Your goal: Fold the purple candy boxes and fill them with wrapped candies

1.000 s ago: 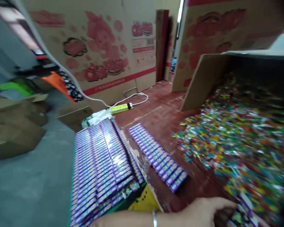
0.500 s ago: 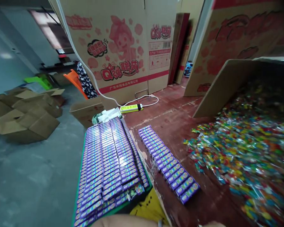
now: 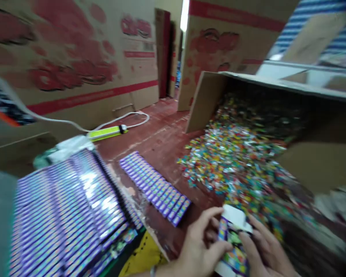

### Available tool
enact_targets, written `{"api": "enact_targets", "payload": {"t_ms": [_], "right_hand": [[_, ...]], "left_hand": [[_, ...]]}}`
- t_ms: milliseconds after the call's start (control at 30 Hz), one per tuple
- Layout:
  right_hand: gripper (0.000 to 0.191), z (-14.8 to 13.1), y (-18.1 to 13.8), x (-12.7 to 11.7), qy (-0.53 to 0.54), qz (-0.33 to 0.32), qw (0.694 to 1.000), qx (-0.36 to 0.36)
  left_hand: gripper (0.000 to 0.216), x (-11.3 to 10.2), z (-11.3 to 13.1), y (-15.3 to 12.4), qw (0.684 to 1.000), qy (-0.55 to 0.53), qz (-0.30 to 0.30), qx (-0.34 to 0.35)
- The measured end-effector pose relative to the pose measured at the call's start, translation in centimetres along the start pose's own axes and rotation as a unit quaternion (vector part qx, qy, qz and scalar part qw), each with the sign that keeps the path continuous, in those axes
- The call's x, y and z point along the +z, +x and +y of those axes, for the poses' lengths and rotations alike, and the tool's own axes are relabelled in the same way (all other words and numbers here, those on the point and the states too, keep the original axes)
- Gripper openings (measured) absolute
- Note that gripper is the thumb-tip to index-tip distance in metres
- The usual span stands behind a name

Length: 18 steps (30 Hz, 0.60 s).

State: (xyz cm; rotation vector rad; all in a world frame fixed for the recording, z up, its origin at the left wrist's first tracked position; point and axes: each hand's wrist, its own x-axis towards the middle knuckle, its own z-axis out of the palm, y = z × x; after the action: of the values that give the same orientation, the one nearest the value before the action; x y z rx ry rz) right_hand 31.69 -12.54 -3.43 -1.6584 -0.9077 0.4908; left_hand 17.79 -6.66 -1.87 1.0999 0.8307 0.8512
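Note:
A small colourful carton (image 3: 233, 246) with its white flap raised is held between my two hands at the lower right. My left hand (image 3: 200, 244) grips its left side, thumb across the front. My right hand (image 3: 265, 250) closes on its right side, fingers near the open top. Motion blur hides what is inside. Left of the hands, a row of purple boxes (image 3: 155, 186) lies on the red-brown table (image 3: 161, 134). Beyond the hands spreads a heap of wrapped candies (image 3: 233, 161) in many colours.
The candies spill from a tipped cardboard box (image 3: 203, 100). A green crate packed with purple boxes (image 3: 66, 207) stands at the left, against the table's edge. A yellow-green power strip (image 3: 107, 133) with a white cord lies behind it. Large printed cartons (image 3: 98, 50) wall the back.
The view has swung to the right. Both hands have come up into sight with the small carton between them; before, only bits of them showed at the bottom edge.

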Motion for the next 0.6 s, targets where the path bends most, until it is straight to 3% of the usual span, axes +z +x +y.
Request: {"api": "enact_targets", "payload": {"t_ms": [33,100,233,467,600], "right_hand": [[0.036,0.3,0.0,-0.3,0.002,0.029,0.999,-0.040],[0.030,0.6,0.0,-0.5,-0.022,0.020,0.996,-0.089],[0.021,0.3,-0.1,-0.2,-0.055,-0.012,0.992,-0.117],[0.009,-0.1,0.0,-0.6,-0.045,-0.071,0.988,-0.128],[0.005,-0.1,0.1,-0.3,0.028,-0.063,0.991,-0.113]], "left_hand": [[0.053,-0.4,0.3,-0.2,0.999,0.028,-0.032,0.020],[0.051,-1.2,0.9,-0.1,0.993,0.076,-0.080,0.042],[0.050,-1.9,1.7,0.4,0.981,0.104,-0.160,0.042],[0.022,-1.7,1.6,0.1,0.979,0.053,-0.194,0.003],[0.029,-1.5,1.1,-0.1,0.987,-0.001,-0.160,0.004]]}}
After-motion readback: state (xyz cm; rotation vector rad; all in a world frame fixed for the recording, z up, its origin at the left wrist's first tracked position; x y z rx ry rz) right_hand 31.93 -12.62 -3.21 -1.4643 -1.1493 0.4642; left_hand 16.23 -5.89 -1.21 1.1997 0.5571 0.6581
